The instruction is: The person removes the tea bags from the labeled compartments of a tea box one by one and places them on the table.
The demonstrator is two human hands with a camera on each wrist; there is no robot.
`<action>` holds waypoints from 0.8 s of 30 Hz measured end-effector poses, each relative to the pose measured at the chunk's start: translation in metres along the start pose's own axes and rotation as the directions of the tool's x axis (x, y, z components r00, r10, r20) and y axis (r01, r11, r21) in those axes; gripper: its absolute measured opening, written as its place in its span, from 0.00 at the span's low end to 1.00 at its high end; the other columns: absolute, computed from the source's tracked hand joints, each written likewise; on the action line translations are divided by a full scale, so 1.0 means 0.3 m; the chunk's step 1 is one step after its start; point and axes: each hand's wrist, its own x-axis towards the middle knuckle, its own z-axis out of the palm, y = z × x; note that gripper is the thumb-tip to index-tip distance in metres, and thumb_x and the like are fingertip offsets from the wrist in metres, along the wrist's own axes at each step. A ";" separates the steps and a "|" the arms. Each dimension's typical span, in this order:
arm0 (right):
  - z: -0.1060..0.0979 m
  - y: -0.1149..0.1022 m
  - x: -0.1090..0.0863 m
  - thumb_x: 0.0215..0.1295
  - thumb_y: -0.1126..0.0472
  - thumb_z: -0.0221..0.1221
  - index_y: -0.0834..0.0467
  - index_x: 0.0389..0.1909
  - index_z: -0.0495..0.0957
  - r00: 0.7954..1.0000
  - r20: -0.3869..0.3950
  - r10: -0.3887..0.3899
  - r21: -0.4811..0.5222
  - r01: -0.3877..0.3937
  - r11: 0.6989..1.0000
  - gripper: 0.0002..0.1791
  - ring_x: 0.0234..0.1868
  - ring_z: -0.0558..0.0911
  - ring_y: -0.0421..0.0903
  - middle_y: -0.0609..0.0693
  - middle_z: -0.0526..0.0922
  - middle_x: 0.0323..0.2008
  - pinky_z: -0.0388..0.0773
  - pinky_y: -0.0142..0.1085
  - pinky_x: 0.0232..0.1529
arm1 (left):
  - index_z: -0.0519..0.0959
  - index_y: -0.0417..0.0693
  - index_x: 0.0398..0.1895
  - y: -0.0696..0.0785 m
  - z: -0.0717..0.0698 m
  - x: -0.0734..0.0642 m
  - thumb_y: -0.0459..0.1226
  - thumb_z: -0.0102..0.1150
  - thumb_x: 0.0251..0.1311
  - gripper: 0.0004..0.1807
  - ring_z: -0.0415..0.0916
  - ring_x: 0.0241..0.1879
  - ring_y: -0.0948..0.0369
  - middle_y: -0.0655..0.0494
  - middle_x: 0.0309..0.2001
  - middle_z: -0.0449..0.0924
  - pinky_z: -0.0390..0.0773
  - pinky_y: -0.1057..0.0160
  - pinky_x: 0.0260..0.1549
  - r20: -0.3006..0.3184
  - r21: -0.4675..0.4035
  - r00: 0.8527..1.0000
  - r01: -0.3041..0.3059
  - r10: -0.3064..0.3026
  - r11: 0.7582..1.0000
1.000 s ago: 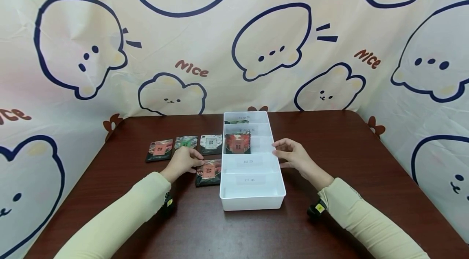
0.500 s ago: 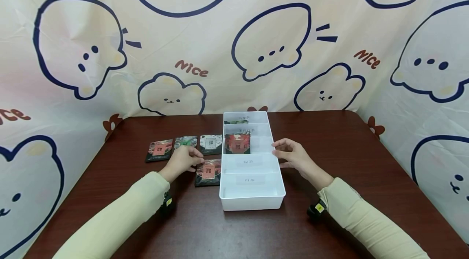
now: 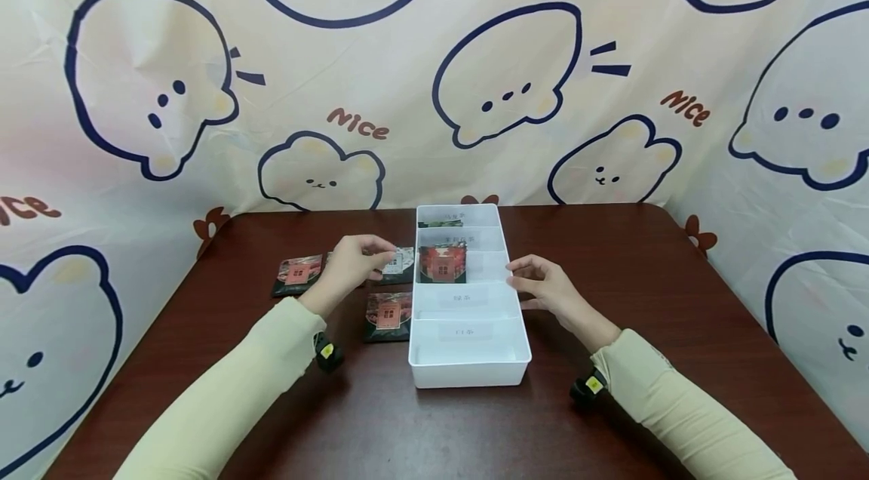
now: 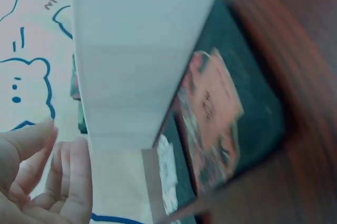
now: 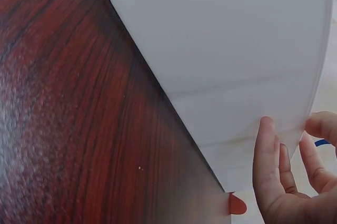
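My left hand [image 3: 349, 269] hovers over the back row of tea sachets, its fingertips overlapping a white-labelled sachet [image 3: 403, 269]. In the left wrist view its thumb and fingers stand apart with nothing between them. A red-labelled sachet [image 3: 388, 316] lies flat against the near left side of the white divided box [image 3: 468, 376]. Another red-labelled one [image 3: 299, 274] is at the far left, and the green one beside it is almost covered by the hand. On the box's right side, fingertips of my right hand [image 3: 555, 293] touch the outer wall near the rim.
Inside the box, a red sachet [image 3: 443, 264] leans in a middle compartment and a green sachet [image 3: 440, 223] shows in the farthest one. Printed labels mark the compartments. The box stands on a dark wooden table [image 3: 645, 276], with a patterned cloth [image 3: 407, 72] behind.
My left hand has lifted away from the near red sachet and moved back over the rear row, now covering the green sachet. The right hand stays at the box.
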 end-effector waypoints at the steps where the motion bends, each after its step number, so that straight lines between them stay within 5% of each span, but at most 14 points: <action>1: 0.000 0.001 0.000 0.64 0.62 0.62 0.64 0.55 0.73 1.000 0.000 0.002 0.000 -0.002 1.000 0.20 0.39 0.81 0.44 0.55 0.75 0.44 0.85 0.43 0.39 | 0.83 0.45 0.48 0.007 0.007 0.006 0.41 0.61 0.65 0.13 0.83 0.41 0.47 0.45 0.46 0.80 0.85 0.56 0.40 -0.005 -0.006 1.000 -0.023 0.023 1.000; 7: -0.002 0.004 -0.001 0.64 0.61 0.63 0.63 0.55 0.73 1.000 0.007 -0.002 0.015 0.002 1.000 0.21 0.39 0.81 0.44 0.55 0.75 0.44 0.85 0.43 0.39 | 0.83 0.46 0.45 0.032 0.057 0.046 0.40 0.62 0.63 0.11 0.81 0.45 0.47 0.48 0.47 0.82 0.84 0.53 0.41 -0.022 -0.029 0.995 -0.098 0.098 0.995; 24: -0.005 0.004 0.006 0.64 0.62 0.63 0.64 0.55 0.73 1.000 0.010 0.002 0.013 -0.002 1.000 0.21 0.38 0.81 0.44 0.55 0.75 0.44 0.85 0.41 0.38 | 0.84 0.49 0.42 0.080 0.147 0.106 0.38 0.68 0.57 0.10 0.79 0.35 0.56 0.51 0.51 0.79 0.83 0.59 0.36 -0.001 0.094 0.999 -0.037 0.037 0.995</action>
